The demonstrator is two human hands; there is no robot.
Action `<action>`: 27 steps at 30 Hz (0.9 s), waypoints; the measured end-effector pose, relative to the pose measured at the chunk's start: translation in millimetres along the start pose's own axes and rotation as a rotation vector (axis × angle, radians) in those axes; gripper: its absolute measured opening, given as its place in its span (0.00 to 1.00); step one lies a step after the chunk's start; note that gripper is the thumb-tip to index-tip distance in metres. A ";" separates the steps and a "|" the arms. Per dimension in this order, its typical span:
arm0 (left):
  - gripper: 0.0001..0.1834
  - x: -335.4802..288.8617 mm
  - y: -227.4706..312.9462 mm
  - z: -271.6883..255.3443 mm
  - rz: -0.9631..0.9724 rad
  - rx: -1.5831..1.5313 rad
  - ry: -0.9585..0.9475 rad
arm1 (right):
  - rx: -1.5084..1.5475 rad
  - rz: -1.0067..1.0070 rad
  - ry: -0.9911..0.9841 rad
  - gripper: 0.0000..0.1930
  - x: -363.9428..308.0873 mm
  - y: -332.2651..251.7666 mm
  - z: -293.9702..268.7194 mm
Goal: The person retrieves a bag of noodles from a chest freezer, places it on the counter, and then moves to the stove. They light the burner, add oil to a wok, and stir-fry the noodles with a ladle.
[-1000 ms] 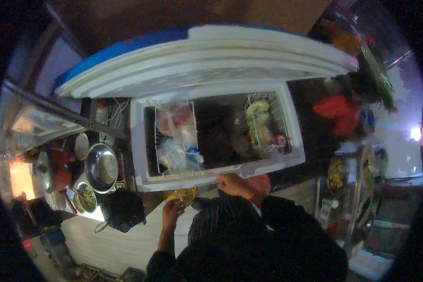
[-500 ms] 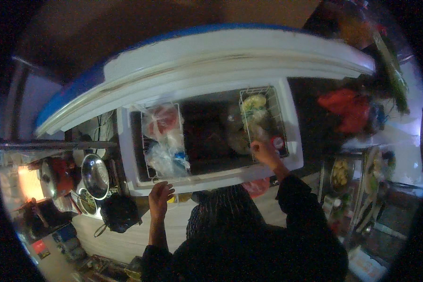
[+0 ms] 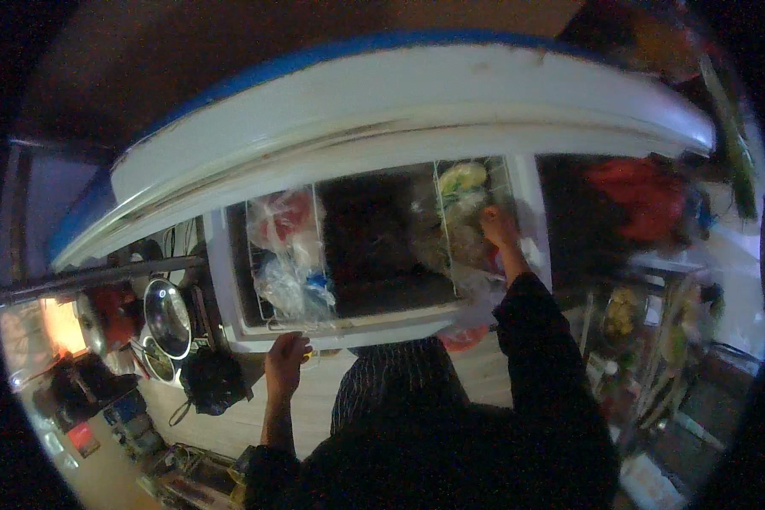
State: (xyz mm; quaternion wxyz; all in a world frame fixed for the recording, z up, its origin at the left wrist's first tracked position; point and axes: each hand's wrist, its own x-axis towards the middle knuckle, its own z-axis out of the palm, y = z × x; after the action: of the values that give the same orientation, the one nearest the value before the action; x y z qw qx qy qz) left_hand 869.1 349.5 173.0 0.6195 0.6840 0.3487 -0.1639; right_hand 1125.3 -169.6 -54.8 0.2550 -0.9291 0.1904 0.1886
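In front of me is a white chest freezer (image 3: pixel 531 191) with its lid (image 3: pixel 382 93) raised. My left hand (image 3: pixel 286 361) is at its front left rim, fingers curled, with nothing showing in them. My right hand (image 3: pixel 499 228) reaches into the right wire basket (image 3: pixel 448 246), its fingers bent together. What they hold, if anything, is blurred and hidden. Beyond that hand lies a pale yellow-green bagged item (image 3: pixel 463 178). A hazy clear plastic bag (image 3: pixel 478 299) lies below my right wrist at the front corner. The left wire basket (image 3: pixel 315 212) holds clear plastic bags (image 3: pixel 285 285) and a red bundle (image 3: pixel 287 212).
A metal bowl (image 3: pixel 168 319) and a black bag (image 3: pixel 214 382) are at the left. A red cloth-like heap (image 3: pixel 633 200) is to the right of the freezer. Racks with yellow produce (image 3: pixel 622 310) stand further right. A red round item (image 3: pixel 463 338) sits below the front rim.
My right hand has moved farther into the right basket, away from me. The hazy plastic now shows at the front right corner. My left hand stays near the rim.
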 end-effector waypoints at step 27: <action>0.13 -38.0 -38.1 33.6 0.237 0.530 -0.111 | 0.750 -0.235 -0.109 0.15 -31.7 -33.4 -108.7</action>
State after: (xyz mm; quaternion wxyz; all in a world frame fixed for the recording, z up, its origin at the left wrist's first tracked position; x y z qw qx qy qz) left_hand 823.5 306.4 164.0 0.4522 0.8478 0.1772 -0.2129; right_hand 1140.7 -194.1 59.7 0.6061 -0.7757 0.1246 0.1243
